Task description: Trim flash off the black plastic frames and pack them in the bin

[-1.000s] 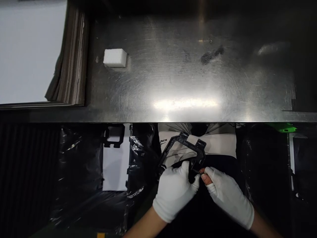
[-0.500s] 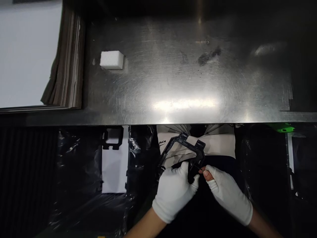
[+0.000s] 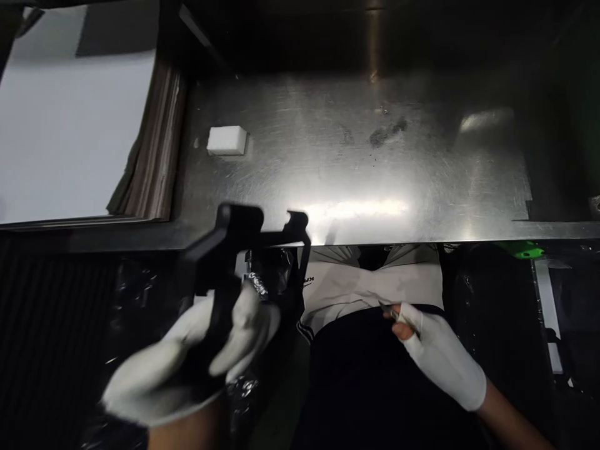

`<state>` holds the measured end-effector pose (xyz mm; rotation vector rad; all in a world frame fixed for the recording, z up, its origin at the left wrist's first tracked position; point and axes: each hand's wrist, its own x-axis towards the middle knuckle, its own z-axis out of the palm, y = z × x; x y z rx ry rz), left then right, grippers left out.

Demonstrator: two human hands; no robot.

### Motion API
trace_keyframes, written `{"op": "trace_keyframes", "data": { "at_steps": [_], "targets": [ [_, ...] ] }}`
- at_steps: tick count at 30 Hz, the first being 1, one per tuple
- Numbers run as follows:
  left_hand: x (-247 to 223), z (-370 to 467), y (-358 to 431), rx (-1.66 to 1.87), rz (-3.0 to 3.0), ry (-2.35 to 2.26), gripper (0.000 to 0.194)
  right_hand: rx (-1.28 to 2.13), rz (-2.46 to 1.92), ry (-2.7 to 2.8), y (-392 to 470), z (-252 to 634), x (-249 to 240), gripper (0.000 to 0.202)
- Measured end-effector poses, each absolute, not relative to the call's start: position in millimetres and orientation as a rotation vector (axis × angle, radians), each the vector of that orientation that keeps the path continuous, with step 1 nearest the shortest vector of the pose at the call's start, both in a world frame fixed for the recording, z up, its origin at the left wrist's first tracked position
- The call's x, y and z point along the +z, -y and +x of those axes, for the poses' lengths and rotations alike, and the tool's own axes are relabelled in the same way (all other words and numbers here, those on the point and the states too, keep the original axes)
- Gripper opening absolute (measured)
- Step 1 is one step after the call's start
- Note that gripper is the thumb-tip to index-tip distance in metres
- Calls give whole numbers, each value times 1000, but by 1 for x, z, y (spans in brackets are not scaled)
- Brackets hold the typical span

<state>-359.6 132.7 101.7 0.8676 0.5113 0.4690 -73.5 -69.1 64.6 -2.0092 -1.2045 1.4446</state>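
My left hand (image 3: 187,356), in a white glove, is closed round a black plastic frame (image 3: 239,231) and holds it up at the left, in front of the table's edge. Motion smears both hand and frame. In my gloved right hand (image 3: 438,353), bare thumb and fingertips pinch a small blade (image 3: 388,310) whose dark, pointed tip sticks out to the left. Most of the blade is hidden by the fingers. The right hand is over my lap, well apart from the frame.
A white foam block (image 3: 227,140) sits on the scratched metal table (image 3: 319,175). At the left stands a stack of sheets (image 3: 79,137) with a white top. Plastic-lined dark containers flank my legs, and something green (image 3: 525,250) shows under the table edge at the right.
My left hand has carried the black frame up and left, away from the right hand. The right hand stays over my lap, with the blade now more visible. The camera view has shifted slightly.
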Motion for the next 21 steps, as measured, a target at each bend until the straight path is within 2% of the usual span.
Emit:
{"op": "trace_keyframes", "data": {
  "at_steps": [3, 7, 9, 14, 21],
  "targets": [
    [103, -295, -158, 551, 840, -457, 40, 1081, -2132, 1433, 24, -69, 73, 42],
    [100, -233, -180, 570, 820, -578, 33, 571, -2321, 1805, -33, -57, 82, 52],
    [101, -221, -183, 526, 841, -582, 32, 430, -2360, 2018, -52, -52, 86, 53],
    [106, -218, -178, 441, 891, -632, 27, 533, -2336, 2296, -65, -54, 94, 46],
    [110, -211, -172, 385, 1018, -637, 29, 451, -2398, 2237, -67, -46, 92, 44]
  ]
}}
